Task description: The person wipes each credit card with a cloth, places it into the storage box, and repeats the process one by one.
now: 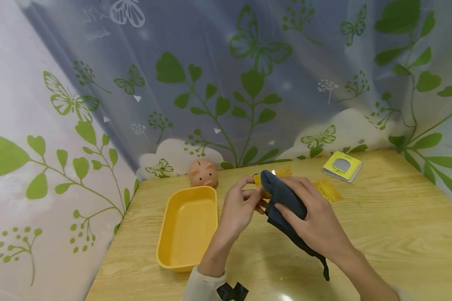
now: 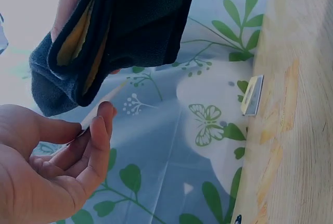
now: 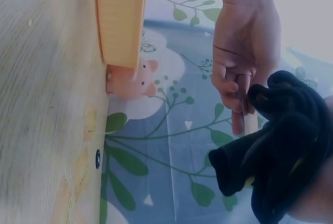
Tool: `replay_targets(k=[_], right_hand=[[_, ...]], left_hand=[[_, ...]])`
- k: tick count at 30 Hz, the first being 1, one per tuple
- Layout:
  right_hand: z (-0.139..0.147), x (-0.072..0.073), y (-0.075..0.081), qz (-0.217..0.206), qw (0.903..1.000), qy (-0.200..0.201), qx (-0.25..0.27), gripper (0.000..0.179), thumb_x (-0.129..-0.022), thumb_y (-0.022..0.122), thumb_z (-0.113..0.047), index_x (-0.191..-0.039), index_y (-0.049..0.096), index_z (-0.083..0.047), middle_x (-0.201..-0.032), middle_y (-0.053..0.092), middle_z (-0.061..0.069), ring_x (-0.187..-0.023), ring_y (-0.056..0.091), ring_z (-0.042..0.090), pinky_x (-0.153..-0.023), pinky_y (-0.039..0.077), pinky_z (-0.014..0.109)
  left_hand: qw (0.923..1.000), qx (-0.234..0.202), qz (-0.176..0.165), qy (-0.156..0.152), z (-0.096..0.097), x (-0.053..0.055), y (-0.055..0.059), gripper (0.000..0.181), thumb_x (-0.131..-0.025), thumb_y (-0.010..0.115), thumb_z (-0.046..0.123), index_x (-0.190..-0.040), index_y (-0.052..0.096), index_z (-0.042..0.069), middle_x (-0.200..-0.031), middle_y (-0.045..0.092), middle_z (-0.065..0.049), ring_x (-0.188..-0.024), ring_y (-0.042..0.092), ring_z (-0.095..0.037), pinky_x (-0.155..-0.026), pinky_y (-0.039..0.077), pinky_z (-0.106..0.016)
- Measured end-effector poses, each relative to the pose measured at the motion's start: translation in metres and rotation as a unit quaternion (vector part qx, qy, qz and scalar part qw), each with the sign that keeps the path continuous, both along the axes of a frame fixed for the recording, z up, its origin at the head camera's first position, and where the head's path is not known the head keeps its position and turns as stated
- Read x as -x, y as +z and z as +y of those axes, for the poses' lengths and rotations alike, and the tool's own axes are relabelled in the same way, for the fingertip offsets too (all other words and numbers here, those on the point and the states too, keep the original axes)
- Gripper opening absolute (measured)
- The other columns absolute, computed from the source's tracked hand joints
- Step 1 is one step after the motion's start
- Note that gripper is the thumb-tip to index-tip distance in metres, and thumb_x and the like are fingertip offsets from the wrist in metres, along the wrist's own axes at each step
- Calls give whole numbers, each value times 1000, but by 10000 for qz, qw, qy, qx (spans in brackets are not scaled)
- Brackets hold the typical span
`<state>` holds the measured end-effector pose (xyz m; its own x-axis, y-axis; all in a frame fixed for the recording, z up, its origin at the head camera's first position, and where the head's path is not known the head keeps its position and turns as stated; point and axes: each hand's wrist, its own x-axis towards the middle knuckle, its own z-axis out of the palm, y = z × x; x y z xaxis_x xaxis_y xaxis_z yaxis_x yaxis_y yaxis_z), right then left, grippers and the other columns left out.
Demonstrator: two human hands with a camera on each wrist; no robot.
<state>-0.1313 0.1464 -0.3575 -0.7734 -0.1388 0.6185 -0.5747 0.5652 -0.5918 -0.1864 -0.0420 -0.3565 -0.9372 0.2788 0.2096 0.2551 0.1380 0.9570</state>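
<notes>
My right hand grips a dark blue cloth pouch, its thumb on the near side and a dark strap dangling below. In the left wrist view the folded mouth of the pouch faces the camera, with yellow showing inside. My left hand is just left of the pouch and pinches a thin gold-coloured sheet between thumb and fingers. From the right wrist camera, this sheet appears nearly edge-on, close beside the dark cloth.
A yellow plastic tub stands left of my hands, with a pink piggy bank behind it. Gold printed slips lie beyond my right hand. Toward the back right is a yellow-and-white booklet. A printed curtain borders the wooden table.
</notes>
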Motion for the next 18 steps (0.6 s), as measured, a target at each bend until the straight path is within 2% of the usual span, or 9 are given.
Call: replay_targets(k=[4,7,12,18], right_hand=[[-1,1,0,-3,10000,-55,16,60,-91,82,-8,-145,59,-18,-137,59,2,-113,62,21,-84,59,46],[-1,3,-1,70,10000,-50,23,61,-89,83,-7,-145,60,-17,-137,59,3,-114,63,22,-85,59,47],[-5,8,-2,202,9998,89,35,65,-88,83,-5,-146,59,-20,-137,60,3,-119,61,24,-90,57,47],[-11,12,-5,277,9995,-7,-136,61,-88,83,-8,-145,63,-20,-136,62,2,-123,60,27,-92,58,51]], left_hand=[[10000,-89,-41,-7,-1,1,-1,25,-107,58,8,-129,55,-4,-99,77,-24,-73,74,-32,-66,63,-32],[9998,-146,-102,14,-1,2,-1,27,-107,58,7,-131,55,-4,-100,76,-24,-76,74,-33,-66,62,-32],[9999,-109,-36,60,0,3,1,25,-107,57,7,-131,60,-1,-97,77,-22,-76,73,-24,-68,62,-37],[9992,184,38,357,1,2,1,23,-105,57,5,-126,66,4,-86,76,-16,-63,61,-17,-63,54,-29]])
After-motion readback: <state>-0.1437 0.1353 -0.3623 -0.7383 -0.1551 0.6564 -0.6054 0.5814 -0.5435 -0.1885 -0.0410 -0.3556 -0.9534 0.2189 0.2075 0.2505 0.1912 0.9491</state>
